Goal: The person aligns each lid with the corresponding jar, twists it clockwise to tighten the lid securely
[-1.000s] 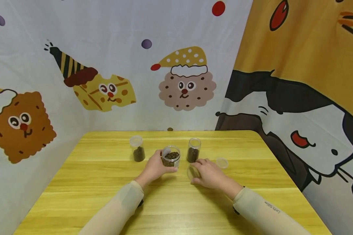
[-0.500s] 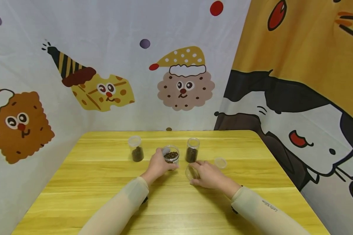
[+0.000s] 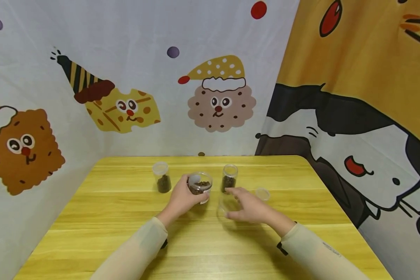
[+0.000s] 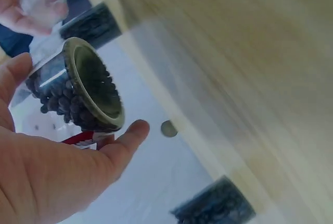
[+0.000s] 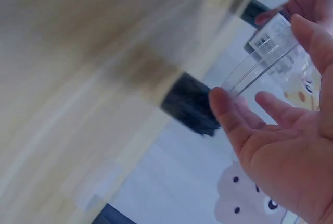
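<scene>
My left hand (image 3: 181, 200) grips a wide clear jar (image 3: 200, 188) partly filled with dark, bean-like pieces. Its mouth is uncovered, and in the left wrist view the thumb and fingers lie around its side. A barcode label (image 5: 266, 40) on that jar shows in the right wrist view. To the right, my right hand (image 3: 250, 208) holds a clear, empty-looking jar (image 5: 255, 73) between spread thumb and fingers. This one is faint and blurred in the head view. The two jars are close together but apart.
Behind my left hand stands a tall clear jar (image 3: 163, 182) with dark contents. A similar tall jar (image 3: 229, 182) stands just behind the right hand's fingertips. A round clear lid (image 3: 262, 194) lies on the wooden table (image 3: 210, 249) to the right. A patterned cloth hangs behind.
My left hand has shifted slightly left with the jar of dark pieces. The right hand's thumb and fingers have spread wider around the clear jar, which has moved slightly left.
</scene>
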### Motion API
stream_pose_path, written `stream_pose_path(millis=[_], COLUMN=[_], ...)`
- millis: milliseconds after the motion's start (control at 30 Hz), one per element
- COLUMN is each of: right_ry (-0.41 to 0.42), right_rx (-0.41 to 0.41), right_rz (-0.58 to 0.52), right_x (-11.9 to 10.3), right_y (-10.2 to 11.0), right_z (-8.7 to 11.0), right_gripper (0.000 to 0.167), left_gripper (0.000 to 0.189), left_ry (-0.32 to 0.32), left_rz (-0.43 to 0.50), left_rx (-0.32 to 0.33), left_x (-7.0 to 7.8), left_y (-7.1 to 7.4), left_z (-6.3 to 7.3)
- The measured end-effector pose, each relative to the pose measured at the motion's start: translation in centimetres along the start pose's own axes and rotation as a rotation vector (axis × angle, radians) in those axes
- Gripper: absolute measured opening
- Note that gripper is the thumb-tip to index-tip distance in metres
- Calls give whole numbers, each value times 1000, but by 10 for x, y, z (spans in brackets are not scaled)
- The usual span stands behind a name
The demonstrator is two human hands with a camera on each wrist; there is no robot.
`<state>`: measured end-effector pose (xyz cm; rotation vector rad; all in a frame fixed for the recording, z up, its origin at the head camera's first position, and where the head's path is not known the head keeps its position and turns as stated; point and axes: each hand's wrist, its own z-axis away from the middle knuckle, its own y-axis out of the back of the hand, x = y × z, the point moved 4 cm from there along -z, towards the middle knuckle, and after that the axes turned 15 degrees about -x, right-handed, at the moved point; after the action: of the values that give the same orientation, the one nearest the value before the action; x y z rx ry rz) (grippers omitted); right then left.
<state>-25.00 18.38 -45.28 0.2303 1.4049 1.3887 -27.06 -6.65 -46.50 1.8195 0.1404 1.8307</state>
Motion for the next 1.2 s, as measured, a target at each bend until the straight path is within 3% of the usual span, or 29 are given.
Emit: stream_pose_path(millis=[200,433,700,933,1200], right_ry=[143,191,231,286,280], right_rx=[112,187,137,80,40], right_rz=[-181,-271,-270,-228,-153], right_x=[-23,-51,-68,-76,-79], right_y=[16,24,21,18,18], right_z=[12,4,-11,-14,-13], right_gripper=[93,90,86,85,87], left_gripper=[92,91,91,93,99], left_ry=[-43,-129,-212,-236,-274], left_rz=[-37,-195,-285,-298,-368], left_rx=[-10,-16,-11,-30,-76], left_x=[6,10,17,21,25], left_y=[8,6,2,0,2], left_z=[26,42,50,55,56])
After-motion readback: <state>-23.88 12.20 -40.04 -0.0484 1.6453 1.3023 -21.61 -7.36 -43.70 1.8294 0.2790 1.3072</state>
